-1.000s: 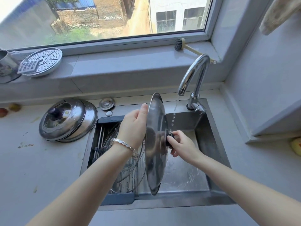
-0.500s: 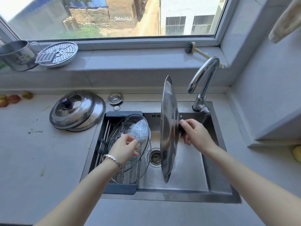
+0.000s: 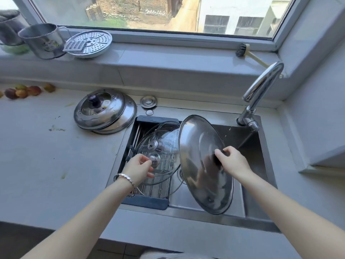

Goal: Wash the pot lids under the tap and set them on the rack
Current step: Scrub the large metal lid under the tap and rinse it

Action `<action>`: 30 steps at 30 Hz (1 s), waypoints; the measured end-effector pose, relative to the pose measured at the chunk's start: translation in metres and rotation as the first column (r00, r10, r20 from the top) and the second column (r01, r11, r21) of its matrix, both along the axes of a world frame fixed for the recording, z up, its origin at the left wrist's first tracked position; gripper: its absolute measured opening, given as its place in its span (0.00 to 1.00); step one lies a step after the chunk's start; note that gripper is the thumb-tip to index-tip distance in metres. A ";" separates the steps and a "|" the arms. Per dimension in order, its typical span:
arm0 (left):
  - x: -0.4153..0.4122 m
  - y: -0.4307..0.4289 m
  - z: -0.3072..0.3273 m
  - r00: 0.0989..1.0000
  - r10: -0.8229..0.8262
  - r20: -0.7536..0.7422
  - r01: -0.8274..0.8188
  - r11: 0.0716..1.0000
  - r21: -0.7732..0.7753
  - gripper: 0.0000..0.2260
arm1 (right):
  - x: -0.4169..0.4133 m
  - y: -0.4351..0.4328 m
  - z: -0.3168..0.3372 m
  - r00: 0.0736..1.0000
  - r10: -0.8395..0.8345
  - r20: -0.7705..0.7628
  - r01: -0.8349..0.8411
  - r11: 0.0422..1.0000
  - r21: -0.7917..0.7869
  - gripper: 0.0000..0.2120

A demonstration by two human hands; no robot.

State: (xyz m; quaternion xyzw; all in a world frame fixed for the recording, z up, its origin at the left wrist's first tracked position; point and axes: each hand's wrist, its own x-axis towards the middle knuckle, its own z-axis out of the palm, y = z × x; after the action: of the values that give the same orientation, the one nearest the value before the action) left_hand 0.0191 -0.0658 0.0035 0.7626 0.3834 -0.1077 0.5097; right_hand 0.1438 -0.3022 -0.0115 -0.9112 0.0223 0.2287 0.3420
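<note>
**Steel lid held over the sink, left hand at a glass lid**

Nearest, two bare forearms reach forward over the counter [image 3: 46, 165]; the left wrist wears a silver bracelet [image 3: 125, 177]. The right hand [image 3: 231, 161] has its fingers curled around the dark knob of a large steel lid [image 3: 196, 139] and grips it; this lid hangs tilted over the sink [image 3: 255, 193], with its domed top toward the camera and its lower edge above the near rim of the sink. The left hand [image 3: 137, 168] is over the dark-framed rack [image 3: 147, 201] that sits in the left part of the sink; its curled fingertips are at the knob of a glass lid [image 3: 158, 171] lying in the rack, but I cannot tell if they pinch the knob or only touch it. A second glass lid [image 3: 160, 139] leans just behind the first one; the steel lid covers their right edges in this view. Farther back, the tap [image 3: 261, 86] stands at the far right corner of the sink; on the counter left of the rack lie two stacked lids [image 3: 104, 111] of steel, and beside them a small round plug [image 3: 148, 101]; some fruits [image 3: 22, 91] lie at the far left. On the window sill [image 3: 168, 57] stand a steel mug [image 3: 43, 40], a steamer plate [image 3: 93, 42] with a grater [image 3: 74, 46] on it, and a brush [image 3: 242, 51].
</note>
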 end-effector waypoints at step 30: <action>-0.045 0.127 -0.042 0.996 0.060 -0.065 -0.063 0.997 -0.042 0.05 | -0.008 0.237 -0.029 0.724 0.679 0.121 -0.499 0.637 -0.587 0.20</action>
State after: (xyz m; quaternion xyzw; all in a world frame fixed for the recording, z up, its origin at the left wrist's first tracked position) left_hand -0.0259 0.0613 -0.0384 0.7352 0.4203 -0.1245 0.5170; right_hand 0.1356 -0.0651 -0.0406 -0.9474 -0.2785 0.1575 -0.0119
